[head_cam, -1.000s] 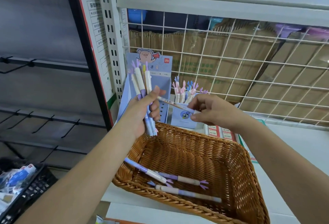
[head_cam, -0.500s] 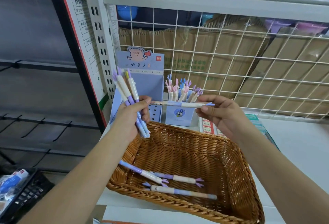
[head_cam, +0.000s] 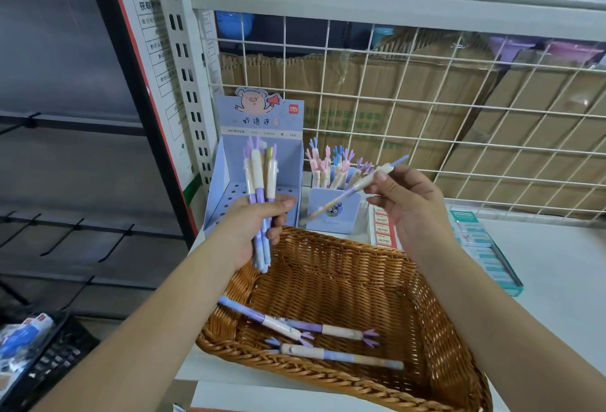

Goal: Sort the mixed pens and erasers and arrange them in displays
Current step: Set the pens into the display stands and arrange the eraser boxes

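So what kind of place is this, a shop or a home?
Most likely a stationery shop: a branded pen display box stands on a white retail shelf with a wire grid back, and packaged erasers lie nearby.

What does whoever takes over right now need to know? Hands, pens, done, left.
Left hand grips a bunch of pens upright, in front of the pig display box.
Right hand pinches a single pen, tilted, in front of the small blue holder.
Done: the holder already has pens standing in it; boxed erasers sit to its right.
Left: three loose pens lie in the wicker basket. Likely next: place the held pens, then clear the basket.
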